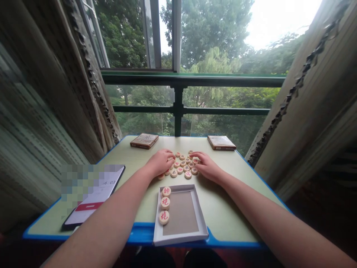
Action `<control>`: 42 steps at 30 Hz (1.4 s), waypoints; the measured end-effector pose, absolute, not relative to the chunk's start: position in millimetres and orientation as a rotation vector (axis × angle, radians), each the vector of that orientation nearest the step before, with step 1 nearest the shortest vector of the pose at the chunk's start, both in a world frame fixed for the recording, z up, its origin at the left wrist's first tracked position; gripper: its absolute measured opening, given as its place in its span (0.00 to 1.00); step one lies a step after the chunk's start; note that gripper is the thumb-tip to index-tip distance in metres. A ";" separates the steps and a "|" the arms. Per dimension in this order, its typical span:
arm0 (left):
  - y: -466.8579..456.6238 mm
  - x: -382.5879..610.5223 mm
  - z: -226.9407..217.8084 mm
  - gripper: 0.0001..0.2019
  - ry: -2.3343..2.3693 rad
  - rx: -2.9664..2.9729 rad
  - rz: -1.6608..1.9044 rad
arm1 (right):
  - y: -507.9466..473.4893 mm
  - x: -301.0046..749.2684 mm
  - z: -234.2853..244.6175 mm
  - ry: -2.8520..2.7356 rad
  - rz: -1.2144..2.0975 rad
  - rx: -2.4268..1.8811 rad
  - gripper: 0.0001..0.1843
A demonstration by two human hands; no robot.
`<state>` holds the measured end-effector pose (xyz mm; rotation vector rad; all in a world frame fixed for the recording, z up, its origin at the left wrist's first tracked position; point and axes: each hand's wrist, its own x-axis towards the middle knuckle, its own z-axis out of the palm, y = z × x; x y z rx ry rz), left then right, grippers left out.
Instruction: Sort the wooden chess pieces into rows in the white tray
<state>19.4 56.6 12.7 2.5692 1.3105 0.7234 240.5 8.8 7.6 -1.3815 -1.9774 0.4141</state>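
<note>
A cluster of round wooden Chinese chess pieces (pixel 180 170), marked with red or black characters, lies on the table. My left hand (pixel 160 163) rests at the left edge of the cluster, fingers apart and bent over the pieces there, some of which it hides. From the right side, my right hand (pixel 208 166) reaches over other pieces with its fingers spread. Neither hand visibly grips a piece. Closer to me is a shallow white box tray (pixel 201 219) with a grey-brown bottom. Three red-marked pieces (pixel 165 203) stand in a column along its left wall.
The small pale-green table (pixel 237 208) has a blue rim. A phone (pixel 95 204) showing a timer lies at the left. Two flat boxes (pixel 144 140) (pixel 221 142) sit at the far corners. Beyond are a green railing (pixel 195 79) and window, with curtains (pixel 304 82) either side.
</note>
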 end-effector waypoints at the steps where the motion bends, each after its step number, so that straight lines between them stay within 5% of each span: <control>1: 57.2 19.2 12.7 0.14 1.280 2.579 0.712 | 9.5 240.4 6.7 -1.975 0.408 -1.378 0.24; 28: 57.5 18.3 15.4 0.14 1.339 2.688 0.588 | 11.7 239.6 6.8 -2.029 0.371 -1.348 0.23; 42: 62.4 18.1 14.4 0.11 1.408 2.583 0.712 | -34.0 212.7 39.7 -2.579 0.162 -0.953 0.05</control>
